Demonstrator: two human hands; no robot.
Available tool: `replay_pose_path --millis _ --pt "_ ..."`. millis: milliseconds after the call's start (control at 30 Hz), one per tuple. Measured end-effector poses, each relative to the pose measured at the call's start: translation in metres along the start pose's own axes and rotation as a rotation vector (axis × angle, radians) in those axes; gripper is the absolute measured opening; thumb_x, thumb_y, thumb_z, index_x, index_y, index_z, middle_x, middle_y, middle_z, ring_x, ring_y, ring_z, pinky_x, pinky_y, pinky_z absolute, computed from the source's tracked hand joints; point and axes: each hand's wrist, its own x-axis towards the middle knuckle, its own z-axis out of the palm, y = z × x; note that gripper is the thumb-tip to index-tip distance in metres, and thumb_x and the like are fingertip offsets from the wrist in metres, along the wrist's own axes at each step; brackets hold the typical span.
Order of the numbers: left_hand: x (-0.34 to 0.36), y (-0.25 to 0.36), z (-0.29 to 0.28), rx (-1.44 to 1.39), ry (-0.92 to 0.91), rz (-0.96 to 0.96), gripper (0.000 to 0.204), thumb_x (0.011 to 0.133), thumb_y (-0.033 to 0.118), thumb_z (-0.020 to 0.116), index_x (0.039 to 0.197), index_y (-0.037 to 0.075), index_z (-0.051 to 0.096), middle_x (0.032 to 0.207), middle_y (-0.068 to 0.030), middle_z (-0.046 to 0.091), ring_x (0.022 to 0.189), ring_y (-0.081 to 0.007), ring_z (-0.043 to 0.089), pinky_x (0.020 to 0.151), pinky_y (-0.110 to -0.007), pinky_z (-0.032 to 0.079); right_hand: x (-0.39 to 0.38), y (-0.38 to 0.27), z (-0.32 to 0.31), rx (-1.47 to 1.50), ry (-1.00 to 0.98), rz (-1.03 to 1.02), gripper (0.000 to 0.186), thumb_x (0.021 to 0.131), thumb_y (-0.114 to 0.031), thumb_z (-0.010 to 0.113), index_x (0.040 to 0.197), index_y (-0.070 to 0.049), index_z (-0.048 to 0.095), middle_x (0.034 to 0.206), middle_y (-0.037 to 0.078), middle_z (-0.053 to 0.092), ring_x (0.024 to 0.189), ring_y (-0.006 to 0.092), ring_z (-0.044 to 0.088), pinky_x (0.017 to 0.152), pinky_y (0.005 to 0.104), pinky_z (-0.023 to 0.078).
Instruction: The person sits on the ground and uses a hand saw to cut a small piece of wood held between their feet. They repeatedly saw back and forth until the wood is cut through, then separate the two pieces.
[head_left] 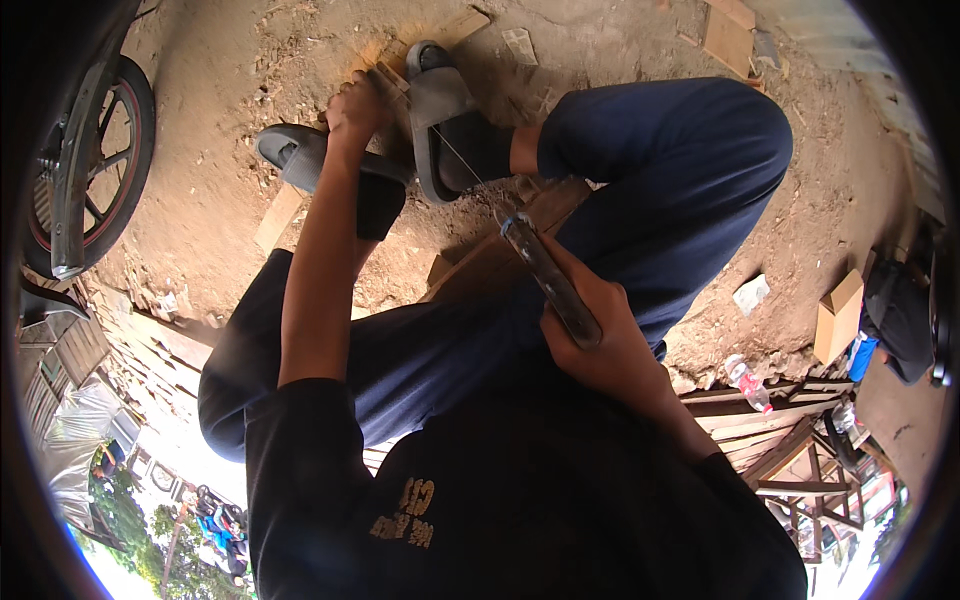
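Observation:
My left hand (354, 106) is closed at the edge of a small piece of wood (392, 88), down on the dirt between my feet. A long tool with a dark, rounded handle (552, 282) is gripped in my right hand (603, 325), in front of my right thigh. From its far end a thin metal blade or rod (462, 160) reaches toward my right sandal (440, 105); its exact kind cannot be told. The left sandal (292, 150) is beside my left wrist. My fingers partly hide the wood.
A wooden plank (510, 235) lies under my legs. Wood offcuts (278, 215) are scattered over the dirt floor (210, 120). At the left stands a motorcycle wheel (125, 170). A plastic bottle (748, 383), a cardboard box (838, 315) and a wooden frame (805, 487) are at the right.

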Motion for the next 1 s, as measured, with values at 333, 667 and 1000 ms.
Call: replay_pose_path --millis 333,667,1000 --pt "0.002 0.001 0.011 -0.024 0.014 0.016 0.071 0.083 0.053 0.065 0.126 0.002 0.041 0.125 -0.0246 0.056 0.117 -0.0411 0.057 0.096 -0.047 0.049 0.005 0.004 0.002 -0.048 0.038 -0.054 0.054 0.079 -0.002 0.059 0.132 0.004 0.049 0.082 0.021 0.064 0.080 0.0321 0.068 0.072 0.0348 0.050" --pt "0.007 0.004 0.011 -0.065 0.017 0.008 0.058 0.085 0.035 0.062 0.127 0.003 0.041 0.127 -0.0258 0.055 0.117 -0.0414 0.057 0.096 -0.046 0.049 0.027 0.007 0.004 -0.164 0.011 -0.115 0.051 0.080 0.000 0.056 0.131 0.005 0.051 0.095 0.024 0.066 0.086 0.0302 0.069 0.078 0.0333 0.050" --pt "0.002 0.003 0.015 -0.094 0.022 0.038 0.061 0.083 0.035 0.063 0.128 0.002 0.039 0.125 -0.0293 0.055 0.115 -0.0462 0.057 0.097 -0.050 0.047 0.049 0.009 0.003 -0.128 -0.018 -0.062 0.053 0.080 0.000 0.056 0.132 0.006 0.049 0.093 0.024 0.065 0.088 0.0280 0.068 0.080 0.0339 0.049"
